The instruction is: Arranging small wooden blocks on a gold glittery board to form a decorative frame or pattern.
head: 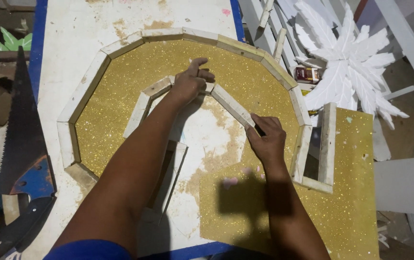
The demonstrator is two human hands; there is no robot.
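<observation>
- My left hand (190, 82) presses flat on the top of the inner wooden arch (226, 103), fingers loosely curled, gripping nothing.
- My right hand (267, 139) pinches the arch's right end.
- The arch lies on the gold glitter sheet (115, 110) on the bench (77, 29), inside the outer wooden frame (91, 77).
- A handsaw (24, 135) lies at the left.

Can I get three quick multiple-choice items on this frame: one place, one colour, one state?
1. Where does the handsaw lie?
A. left edge of the table
B. on the white leaf cutout
C. under the right hand

2. What colour is the glitter sheet inside the wooden frame?
A. silver
B. gold
C. red

3. How is the left hand?
A. clenched round a tool
B. raised off the work
C. pressed on the inner wooden strips

Key: 1 A, the saw lies left of the frame. 2 B, the sheet glitters gold. 3 C, the hand rests on the strips, holding no tool.
</observation>
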